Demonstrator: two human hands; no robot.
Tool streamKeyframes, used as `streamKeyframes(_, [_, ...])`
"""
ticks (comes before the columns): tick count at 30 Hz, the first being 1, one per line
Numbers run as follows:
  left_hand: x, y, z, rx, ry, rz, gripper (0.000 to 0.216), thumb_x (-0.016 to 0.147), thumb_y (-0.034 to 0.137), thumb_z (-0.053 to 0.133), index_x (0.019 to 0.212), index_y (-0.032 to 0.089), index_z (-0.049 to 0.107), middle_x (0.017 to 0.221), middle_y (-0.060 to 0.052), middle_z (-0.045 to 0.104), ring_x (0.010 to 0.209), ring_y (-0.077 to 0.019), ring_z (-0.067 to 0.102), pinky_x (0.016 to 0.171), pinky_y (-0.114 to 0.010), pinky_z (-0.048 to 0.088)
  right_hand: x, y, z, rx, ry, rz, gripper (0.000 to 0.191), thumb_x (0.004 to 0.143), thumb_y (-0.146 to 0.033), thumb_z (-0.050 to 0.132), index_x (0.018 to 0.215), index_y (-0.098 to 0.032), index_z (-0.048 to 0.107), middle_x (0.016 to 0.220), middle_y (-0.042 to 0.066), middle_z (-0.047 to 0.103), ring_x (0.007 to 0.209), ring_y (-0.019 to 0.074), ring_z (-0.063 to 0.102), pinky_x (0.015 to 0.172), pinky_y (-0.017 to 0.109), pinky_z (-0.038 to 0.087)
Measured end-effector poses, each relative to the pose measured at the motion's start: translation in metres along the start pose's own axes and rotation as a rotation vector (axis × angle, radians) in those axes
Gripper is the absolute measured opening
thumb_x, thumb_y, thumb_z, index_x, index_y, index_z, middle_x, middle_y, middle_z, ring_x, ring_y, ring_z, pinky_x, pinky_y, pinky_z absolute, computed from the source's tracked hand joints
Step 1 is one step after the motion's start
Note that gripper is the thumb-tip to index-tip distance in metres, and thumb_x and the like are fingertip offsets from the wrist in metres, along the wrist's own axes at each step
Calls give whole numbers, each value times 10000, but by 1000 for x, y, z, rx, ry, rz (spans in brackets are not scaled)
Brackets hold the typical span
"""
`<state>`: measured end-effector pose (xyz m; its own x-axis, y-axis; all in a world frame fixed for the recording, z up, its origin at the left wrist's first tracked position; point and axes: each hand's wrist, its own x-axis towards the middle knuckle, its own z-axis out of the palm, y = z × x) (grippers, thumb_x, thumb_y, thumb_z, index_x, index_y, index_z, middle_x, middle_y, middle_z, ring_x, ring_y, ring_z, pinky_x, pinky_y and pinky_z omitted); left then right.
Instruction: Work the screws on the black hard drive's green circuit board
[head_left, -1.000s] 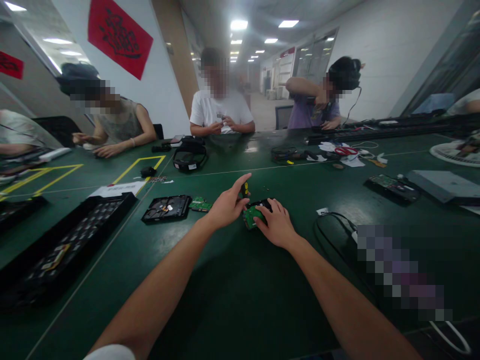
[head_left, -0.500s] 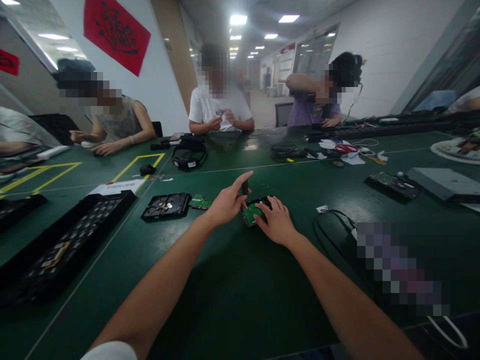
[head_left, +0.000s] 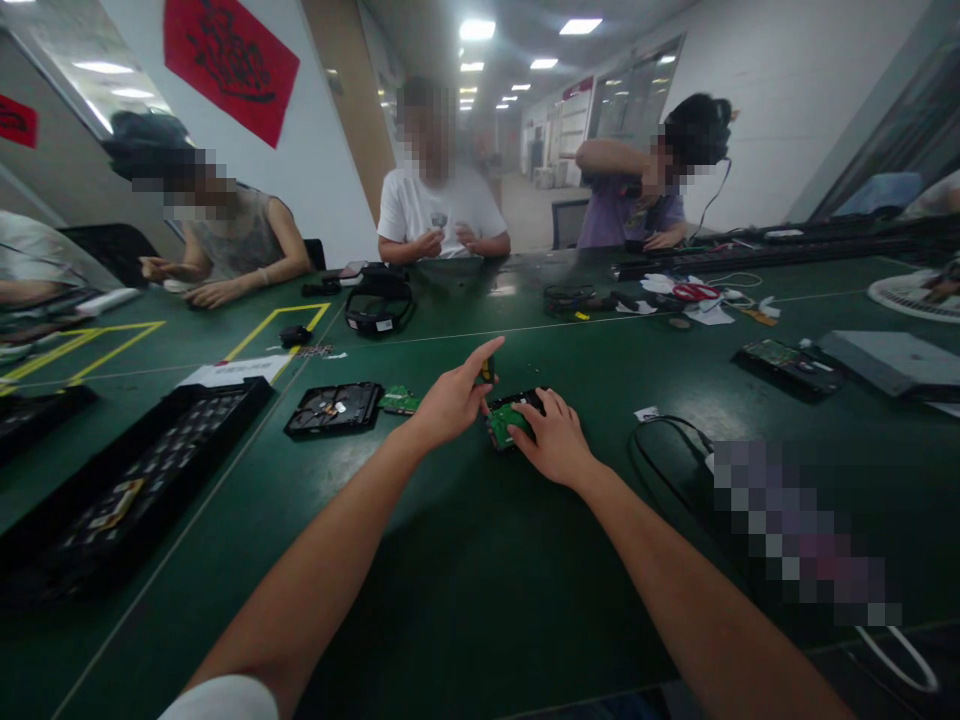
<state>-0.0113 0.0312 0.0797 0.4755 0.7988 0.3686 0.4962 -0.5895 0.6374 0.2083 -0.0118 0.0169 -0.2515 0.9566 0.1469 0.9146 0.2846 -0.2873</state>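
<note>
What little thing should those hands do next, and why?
Perhaps a small twist of the black-and-yellow tool: the left hand holds it close to the green circuit board, and the right hand rests on that board, seemingly steadying it. The tool's tip is hidden, so I'm guessing.

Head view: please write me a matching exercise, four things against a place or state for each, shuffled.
1. left hand
2. right hand
3. long black tray
4. grey box

A. at the right of the picture
B. its thumb over a green circuit board
C. at the left of the picture
D. holds a yellow-and-black tool

Pairs: 1-D, 2-B, 3-C, 4-A
</note>
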Motion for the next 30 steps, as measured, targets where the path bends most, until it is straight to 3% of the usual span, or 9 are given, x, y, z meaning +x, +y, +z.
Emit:
streamKeyframes(3, [0,0,-1,138,70,-25,767,960,202,583,1638,316,243,998,-36,728,642,-127,672,768,-299,567,0,1,1,6,3,6,549,1057,-596,386,1510,-312,510,1673,134,322,1561,365,221,1206,588,223])
streamKeyframes(6, [0,0,-2,223,98,-23,776,941,257,644,1625,291,280,937,-42,721,675,-160,671,749,-315,555,0,1,1,11,0,7,549,1057,-600,382,1512,-319,507,1676,131,316,1562,366,221,1208,590,221])
streamKeyframes(9, [-1,1,-3,181,70,-8,728,945,239,620,1604,277,313,959,-50,719,699,-163,684,763,-318,561,-1,1,0,14,-9,1,558,1057,-597,383,1517,-307,505,1675,146,316,1561,378,220,1206,592,220])
streamKeyframes(14, [0,-1,-2,-79,-13,-13,688,967,153,493,1595,313,263,1159,-54,696,658,-96,692,741,-267,578,-1,-1,-2,11,-10,8,547,1059,-586,383,1515,-310,510,1676,143,312,1566,369,209,1208,582,222])
streamKeyframes(20, [1,0,-4,157,76,-33,662,940,267,642,1548,267,379,907,-31,699,643,-152,660,719,-309,556,-1,1,0,-5,1,1,545,1056,-579,402,1517,-310,508,1665,153,330,1561,372,222,1204,585,225])
streamKeyframes(22, [0,2,-4,126,65,-37,679,939,279,645,1556,269,362,928,-37,702,665,-158,669,723,-314,561,0,2,2,-3,8,-4,547,1056,-577,404,1519,-303,507,1660,164,333,1558,375,230,1199,586,233])
streamKeyframes(26, [-1,4,-3,-84,-27,-10,698,971,196,523,1604,309,250,1189,-74,688,712,-118,702,748,-286,583,0,2,3,0,24,-4,537,1053,-569,422,1504,-298,527,1655,169,340,1549,383,245,1191,583,245])
streamKeyframes(30, [0,2,-2,32,2,-27,703,972,210,557,1609,321,279,1018,-31,715,645,-123,678,752,-297,571,0,1,3,6,34,-1,514,1052,-554,432,1487,-304,547,1660,156,335,1551,379,243,1196,577,238])
